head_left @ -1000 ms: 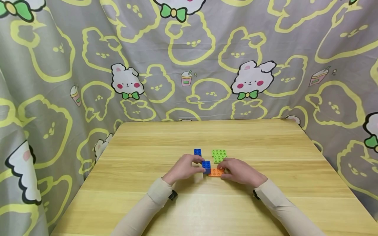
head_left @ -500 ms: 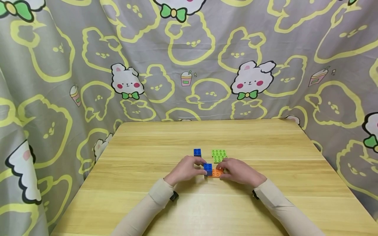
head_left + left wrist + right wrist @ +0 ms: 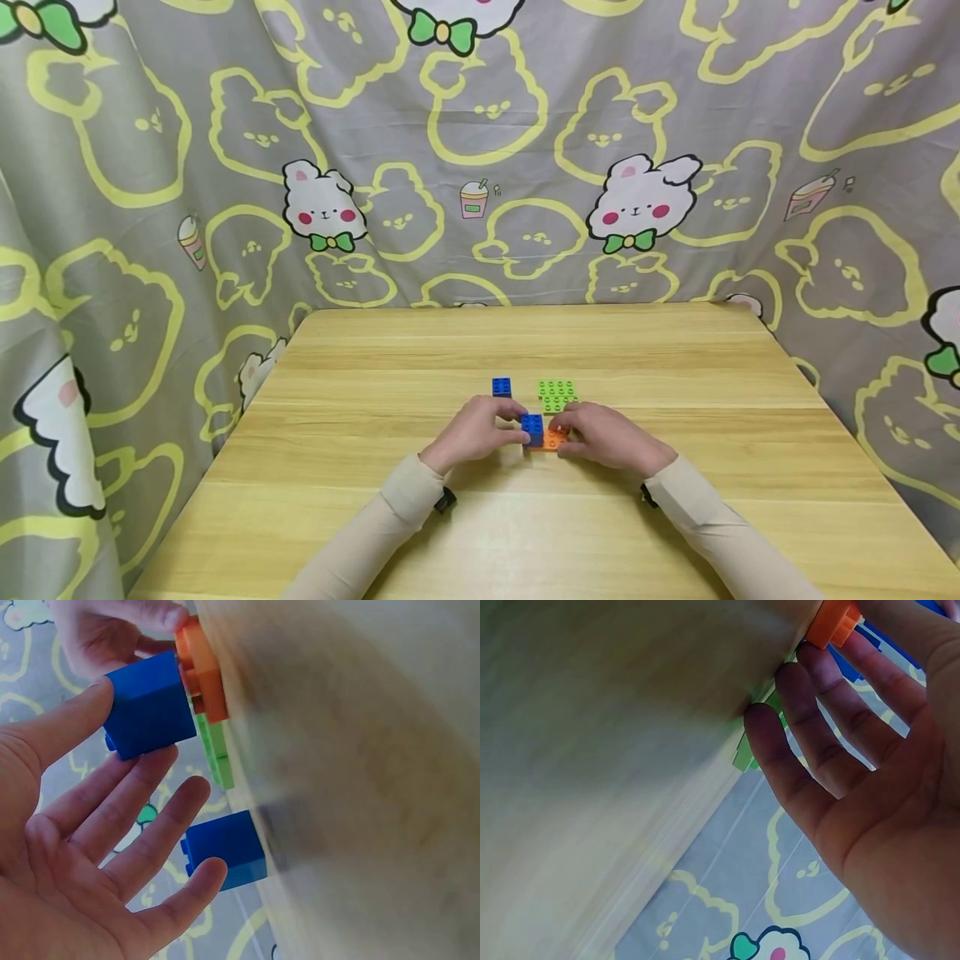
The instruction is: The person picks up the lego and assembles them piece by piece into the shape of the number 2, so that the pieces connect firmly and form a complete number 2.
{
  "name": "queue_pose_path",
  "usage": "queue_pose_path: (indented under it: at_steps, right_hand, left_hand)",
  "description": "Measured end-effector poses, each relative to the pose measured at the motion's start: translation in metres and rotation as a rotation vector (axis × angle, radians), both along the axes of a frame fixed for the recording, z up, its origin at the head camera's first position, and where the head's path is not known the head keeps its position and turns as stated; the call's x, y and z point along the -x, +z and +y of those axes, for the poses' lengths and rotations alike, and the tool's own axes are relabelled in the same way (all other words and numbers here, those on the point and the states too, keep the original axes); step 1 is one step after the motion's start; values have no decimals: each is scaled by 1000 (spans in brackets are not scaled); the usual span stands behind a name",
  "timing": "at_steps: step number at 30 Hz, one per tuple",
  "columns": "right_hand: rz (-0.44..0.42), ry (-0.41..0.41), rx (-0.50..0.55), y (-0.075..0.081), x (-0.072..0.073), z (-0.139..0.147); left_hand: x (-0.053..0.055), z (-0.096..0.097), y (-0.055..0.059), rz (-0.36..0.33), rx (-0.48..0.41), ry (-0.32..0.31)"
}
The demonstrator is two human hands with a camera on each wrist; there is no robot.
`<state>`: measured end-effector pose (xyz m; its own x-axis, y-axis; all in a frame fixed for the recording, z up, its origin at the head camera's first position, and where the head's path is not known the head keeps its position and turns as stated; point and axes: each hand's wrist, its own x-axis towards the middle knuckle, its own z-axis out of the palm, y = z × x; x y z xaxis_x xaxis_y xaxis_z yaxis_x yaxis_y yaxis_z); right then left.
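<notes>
My left hand (image 3: 478, 429) pinches a blue toy building brick (image 3: 150, 705) between the thumb and fingertips, studs up. That brick overlaps the left end of a flat orange brick (image 3: 554, 439) in the head view; in the left wrist view it stands right at the orange studs. With thumb and fingers at its right end, my right hand (image 3: 613, 437) holds the orange brick low at the tabletop. Part of the orange brick is hidden behind the blue one and the right fingers.
Beyond the left hand a second blue brick (image 3: 501, 387) stands on the wooden table (image 3: 375, 517). Flat green studded bricks (image 3: 557, 392) lie just behind the orange one. A patterned curtain (image 3: 525, 125) hangs along the table's back and sides.
My left hand has carried the blue brick a little rightward and nearer to me, from beside the orange brick to over its left end. My right hand has hardly moved.
</notes>
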<state>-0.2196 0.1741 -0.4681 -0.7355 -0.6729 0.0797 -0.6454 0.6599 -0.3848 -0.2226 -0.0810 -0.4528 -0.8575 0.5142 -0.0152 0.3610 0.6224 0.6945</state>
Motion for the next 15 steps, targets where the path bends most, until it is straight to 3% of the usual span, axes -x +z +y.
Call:
queue_pose_path:
  at_steps: [15]
  right_hand:
    - [8,9,3,0,-1,-3]
  left_hand:
    - [-1,6,1,51,56,-13]
